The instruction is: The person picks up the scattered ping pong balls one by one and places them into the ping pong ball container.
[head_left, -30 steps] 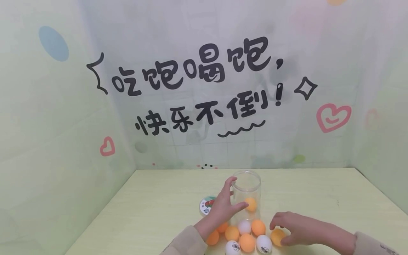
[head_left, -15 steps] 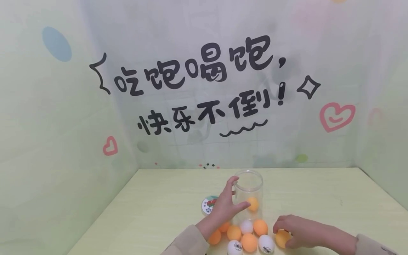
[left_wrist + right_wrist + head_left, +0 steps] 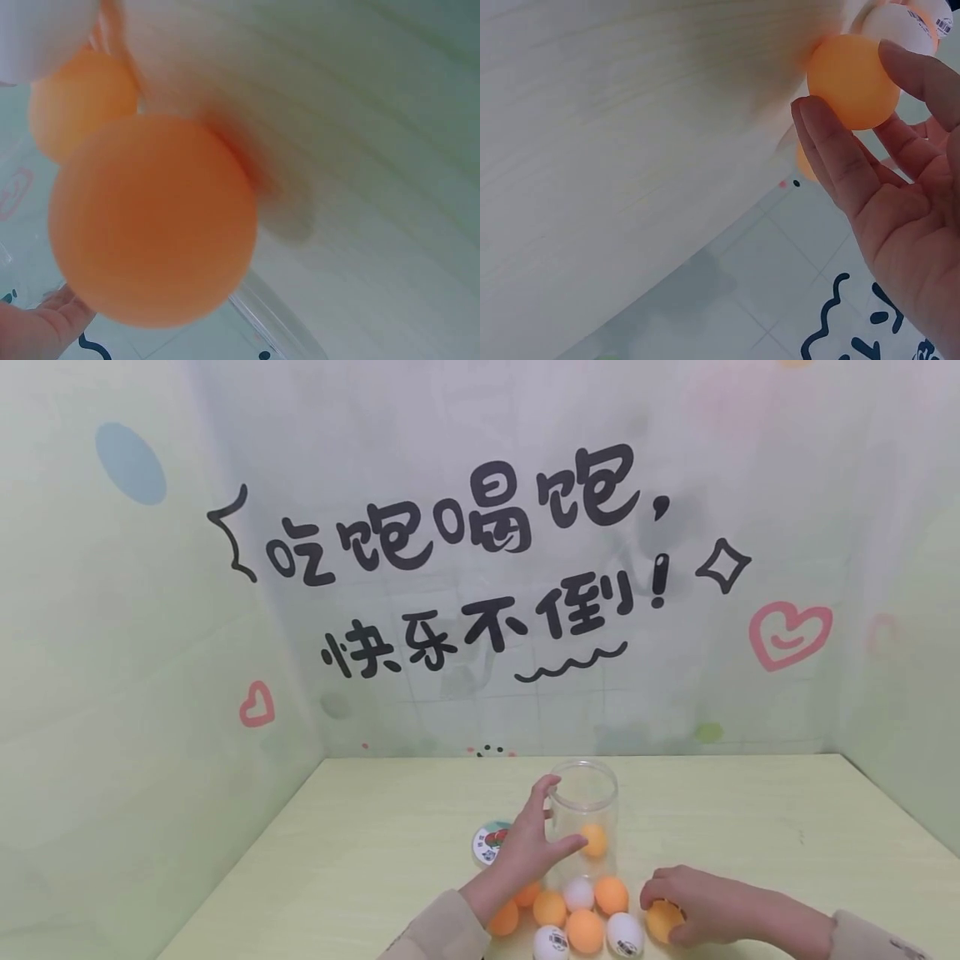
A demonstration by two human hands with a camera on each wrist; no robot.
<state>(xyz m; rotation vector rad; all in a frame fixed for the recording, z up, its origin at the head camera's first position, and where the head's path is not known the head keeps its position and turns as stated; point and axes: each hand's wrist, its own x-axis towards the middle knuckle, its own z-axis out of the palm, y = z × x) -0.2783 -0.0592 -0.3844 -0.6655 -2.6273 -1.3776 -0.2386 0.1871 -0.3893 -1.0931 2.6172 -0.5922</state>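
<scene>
A clear plastic jar (image 3: 583, 793) stands upright on the table with one orange ping-pong ball (image 3: 594, 841) visible in it. My left hand (image 3: 531, 843) holds the jar's left side, thumb in front and fingers behind. To the right, my right hand (image 3: 697, 902) has its thumb and fingers around a yellow-orange ping-pong ball (image 3: 853, 81), which is on or close to the table. Several loose orange and white ping-pong balls lie in front of the jar, among them a white ball (image 3: 626, 935) with a printed mark. A large orange ball (image 3: 154, 221) fills much of the left wrist view.
A round printed lid (image 3: 489, 843) lies left of the jar, partly hidden by the left hand. The pale wooden table (image 3: 750, 818) reaches back to a printed backdrop (image 3: 450, 710), with side panels on both sides.
My right hand has lowered slightly and covers more of the yellow-orange ping-pong ball. The head view has shifted a little. The left hand and jar keep their places.
</scene>
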